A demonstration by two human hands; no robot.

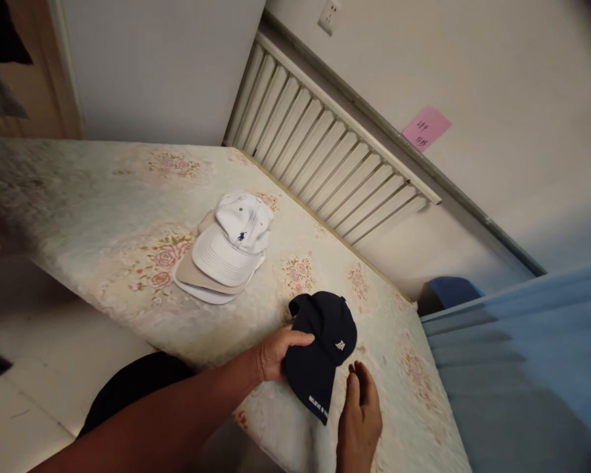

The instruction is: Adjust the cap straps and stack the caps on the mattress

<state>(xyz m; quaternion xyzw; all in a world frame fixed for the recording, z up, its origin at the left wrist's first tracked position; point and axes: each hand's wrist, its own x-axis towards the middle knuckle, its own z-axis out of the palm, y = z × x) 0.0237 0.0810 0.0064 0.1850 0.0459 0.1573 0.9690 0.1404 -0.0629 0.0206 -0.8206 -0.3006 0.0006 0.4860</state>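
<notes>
A dark navy baseball cap (325, 328) is held over the flowered table, with a small light logo on its front and white lettering along the brim's edge. My left hand (278, 351) grips it at the side where brim meets crown, thumb on top and the other fingers hidden beneath. Just right of the brim, my right hand (359, 414) is apart from the cap, its fingers loosely bent and nothing seen in them. Farther back lies a stack of caps, topped by a white cap (243, 226) with a dark blue emblem; a beige brim (201, 279) shows underneath.
The table cover (98, 210) has rose prints. Along its far edge runs a white radiator (320, 144) against the wall. A pink note (427, 128) and a socket (329, 16) are on that wall. A light blue curtain (536, 355) hangs at right, near a blue object (450, 292).
</notes>
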